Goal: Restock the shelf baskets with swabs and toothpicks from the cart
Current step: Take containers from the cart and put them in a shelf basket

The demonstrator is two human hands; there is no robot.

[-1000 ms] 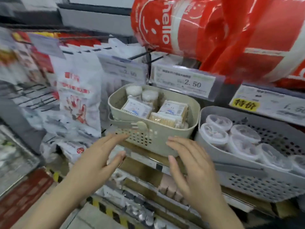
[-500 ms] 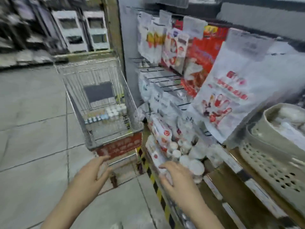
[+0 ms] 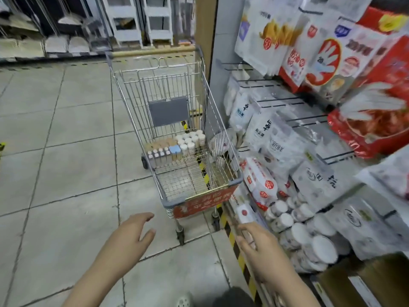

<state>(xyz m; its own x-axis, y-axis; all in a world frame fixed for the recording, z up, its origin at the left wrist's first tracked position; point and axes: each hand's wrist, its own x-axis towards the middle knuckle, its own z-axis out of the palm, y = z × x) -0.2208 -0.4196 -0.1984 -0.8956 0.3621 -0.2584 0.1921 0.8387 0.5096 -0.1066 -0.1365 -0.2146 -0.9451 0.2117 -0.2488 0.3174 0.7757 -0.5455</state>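
both hands empty, left hand (image 3: 130, 234) fingers loosely spread over the floor, right hand (image 3: 257, 242) relaxed beside the shelf edge, both short of the cart (image 3: 200, 197), swab and toothpick containers (image 3: 177, 147) clustered at its far end, well apart

The floor (image 3: 55, 140) consisted of large pale grey tiles with dark grout lines, extending from 6 o'clock to 10 o'clock. A black-and-yellow hazard stripe (image 3: 238, 247) ran along the floor at the base of the shelving at 5 o'clock. A tan column (image 3: 204, 29) with a grey side panel stood at 12 o'clock. White tiered racks (image 3: 141, 18) stood against the far wall at 11 o'clock, with pale folded goods (image 3: 44, 44) stacked low at 10 o'clock. Lighting was even and diffuse.
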